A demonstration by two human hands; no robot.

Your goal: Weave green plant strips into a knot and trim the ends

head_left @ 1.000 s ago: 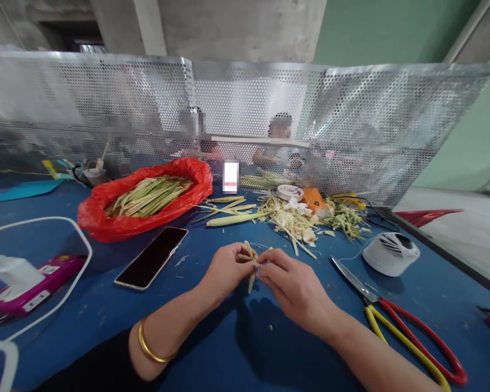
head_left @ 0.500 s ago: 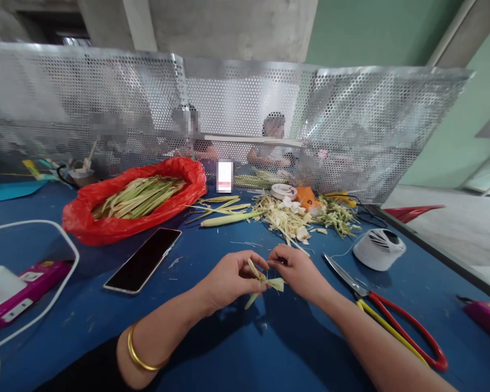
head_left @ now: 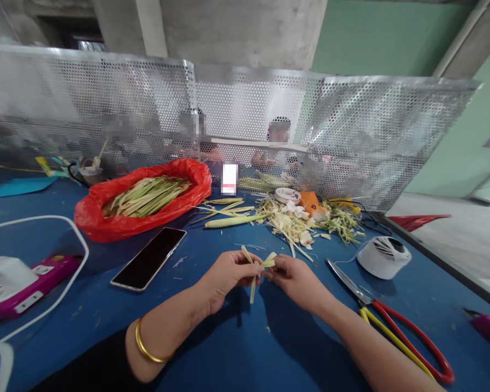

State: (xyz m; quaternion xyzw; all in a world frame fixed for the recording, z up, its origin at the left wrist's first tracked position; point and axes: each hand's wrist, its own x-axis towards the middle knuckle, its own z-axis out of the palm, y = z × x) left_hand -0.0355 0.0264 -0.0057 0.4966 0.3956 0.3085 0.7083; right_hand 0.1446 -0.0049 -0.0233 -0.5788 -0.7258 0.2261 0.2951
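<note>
My left hand pinches a small bundle of pale green leaf strips between thumb and fingers. The strips cross each other, their ends sticking out upward, downward and to the right. Close beside it, my right hand has its thumb and fingertips pressed together at the bundle's right end. What those fingers grip is too small to make out. Both hands are held just above the blue table. To the right of my right hand lie scissors with red and yellow handles, beside a white spool of thread.
A red plastic bag of leaf strips lies behind a phone. A long leaf stalk and a heap of shredded scraps lie beyond my hands. Power strips flank the table. A perforated metal screen stands behind, people beyond it.
The leaf bundle has turned in my left hand, so one strip now hangs downward and another points up and right. My right fingertips have lowered toward the bundle. The view has shifted slightly.
</note>
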